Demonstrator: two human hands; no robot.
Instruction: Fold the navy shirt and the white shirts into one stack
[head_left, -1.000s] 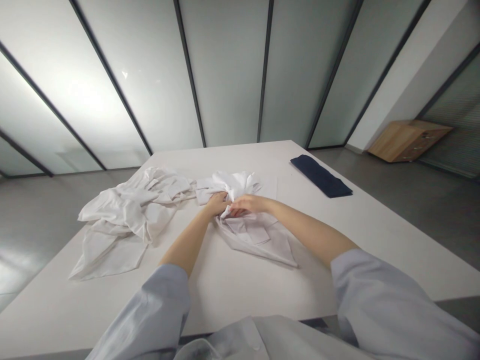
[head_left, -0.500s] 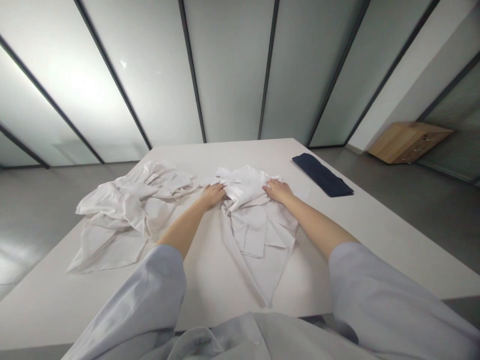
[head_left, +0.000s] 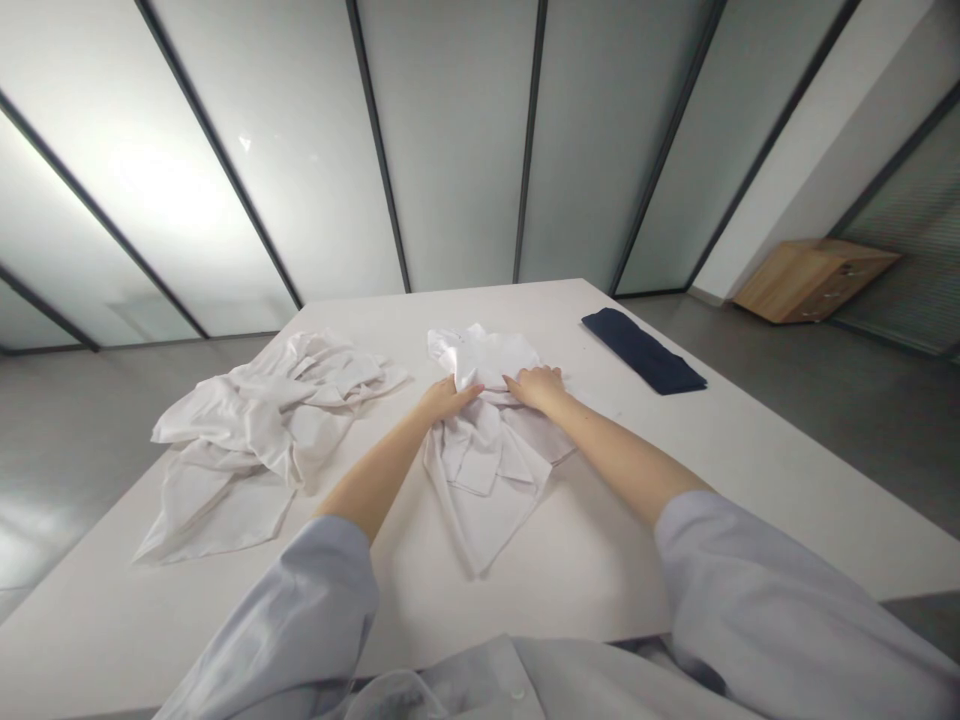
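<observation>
A crumpled white garment lies in front of me, bunched at its far end, with a pointed corner spread toward me. My left hand grips its left side, thumb on top and fingers partly hidden behind the fabric. On the right side, my right hand is closed on the same garment, its thumb pointing inward. The two hands are a short gap apart, with gathered fabric between them.
Another heap of crumpled white fabric lies at the left of the white table. A folded dark navy cloth rests near the right edge. Beyond are frosted glass panels and a wooden cabinet.
My hands have moved closer together, gathering the garment between them. Its pointed corner has shifted left and away from me. The other white heap and navy cloth stay put.
</observation>
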